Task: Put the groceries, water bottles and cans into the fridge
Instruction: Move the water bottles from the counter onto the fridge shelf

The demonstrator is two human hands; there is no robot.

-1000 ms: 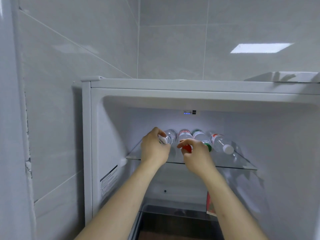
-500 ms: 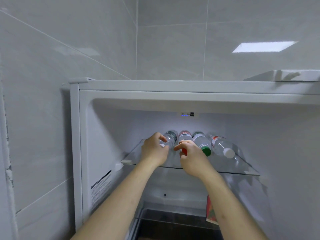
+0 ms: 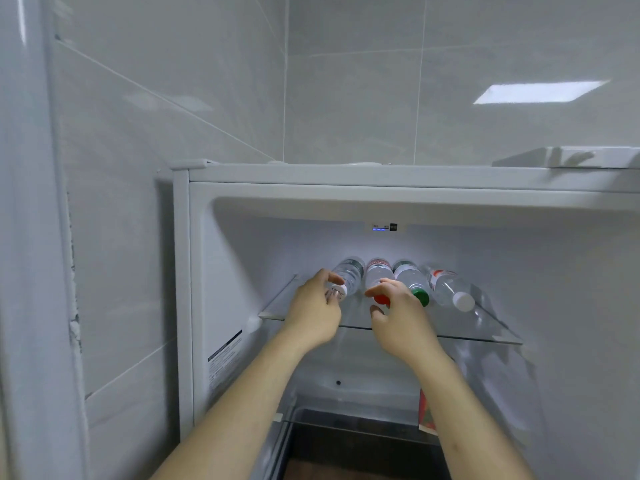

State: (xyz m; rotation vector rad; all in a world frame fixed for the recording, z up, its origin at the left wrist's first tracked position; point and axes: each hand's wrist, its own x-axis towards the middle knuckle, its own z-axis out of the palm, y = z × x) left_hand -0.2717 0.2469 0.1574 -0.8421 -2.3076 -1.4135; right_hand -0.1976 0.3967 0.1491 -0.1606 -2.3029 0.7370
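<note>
Several clear water bottles lie side by side on the fridge's upper glass shelf [image 3: 485, 332], caps toward me. My left hand [image 3: 313, 311] pinches the white cap of the leftmost bottle [image 3: 349, 273]. My right hand [image 3: 403, 315] has its thumb and forefinger around the red cap of the second bottle [image 3: 377, 275]. To the right lie a green-capped bottle [image 3: 410, 280] and another white-capped bottle [image 3: 448, 289], neither touched by a hand.
The white fridge frame [image 3: 346, 176] spans the top of the opening. A grey tiled wall [image 3: 138, 168] stands close on the left. Below the shelf, a red carton [image 3: 425, 410] leans at the lower right above a dark drawer [image 3: 346, 445].
The view has shifted slightly. Both hands stay at the two left bottles' caps, and the bottles lie in the same row.
</note>
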